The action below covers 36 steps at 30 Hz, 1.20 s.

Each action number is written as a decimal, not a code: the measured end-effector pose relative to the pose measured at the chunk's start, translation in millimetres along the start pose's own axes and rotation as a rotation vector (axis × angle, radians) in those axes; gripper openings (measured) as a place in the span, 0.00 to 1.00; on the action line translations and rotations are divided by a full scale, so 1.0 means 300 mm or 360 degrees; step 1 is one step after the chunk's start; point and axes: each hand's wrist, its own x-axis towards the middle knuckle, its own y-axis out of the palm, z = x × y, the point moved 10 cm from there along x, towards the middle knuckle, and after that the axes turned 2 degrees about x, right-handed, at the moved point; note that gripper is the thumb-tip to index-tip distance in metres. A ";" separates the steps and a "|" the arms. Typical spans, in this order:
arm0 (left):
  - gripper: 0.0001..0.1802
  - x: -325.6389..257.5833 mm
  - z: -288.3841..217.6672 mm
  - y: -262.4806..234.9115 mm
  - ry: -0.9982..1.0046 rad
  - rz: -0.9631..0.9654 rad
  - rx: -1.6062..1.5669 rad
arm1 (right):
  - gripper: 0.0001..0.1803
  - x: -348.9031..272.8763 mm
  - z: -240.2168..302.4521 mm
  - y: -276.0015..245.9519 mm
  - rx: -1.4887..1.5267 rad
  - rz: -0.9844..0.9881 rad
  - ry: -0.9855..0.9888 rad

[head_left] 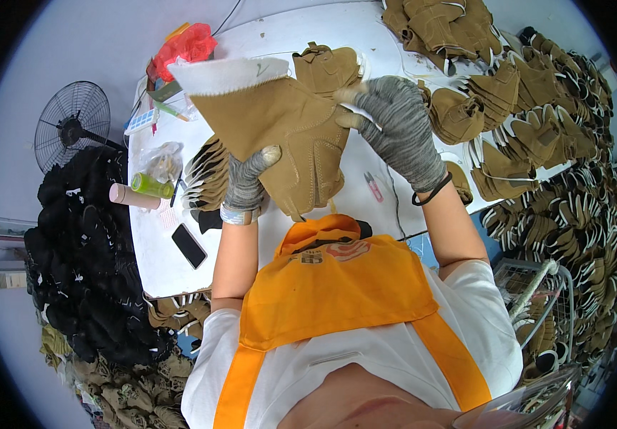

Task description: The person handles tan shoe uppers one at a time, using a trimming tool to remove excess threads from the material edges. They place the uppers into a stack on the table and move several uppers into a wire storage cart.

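Note:
I hold a tan suede boot upper (280,129) with a white fleece lining at its top edge, raised above the white table (158,250). My left hand (245,182), in a grey knit glove, grips its lower left side. My right hand (398,129), also gloved, pinches its right edge near a second tan piece (326,68) behind it. My orange apron (337,279) shows below.
Stacks of tan boot uppers (530,121) cover the table's right side and the floor at right. A black phone (189,245), a green bottle (151,186), a pink tube (133,196) and pink snips (373,186) lie on the table. A fan (72,125) and black pieces (87,250) sit left.

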 end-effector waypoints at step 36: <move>0.25 -0.161 0.183 0.105 -0.0447 0.0598 0.1380 | 0.15 -0.655 -0.479 0.457 -0.0255 0.1099 0.0804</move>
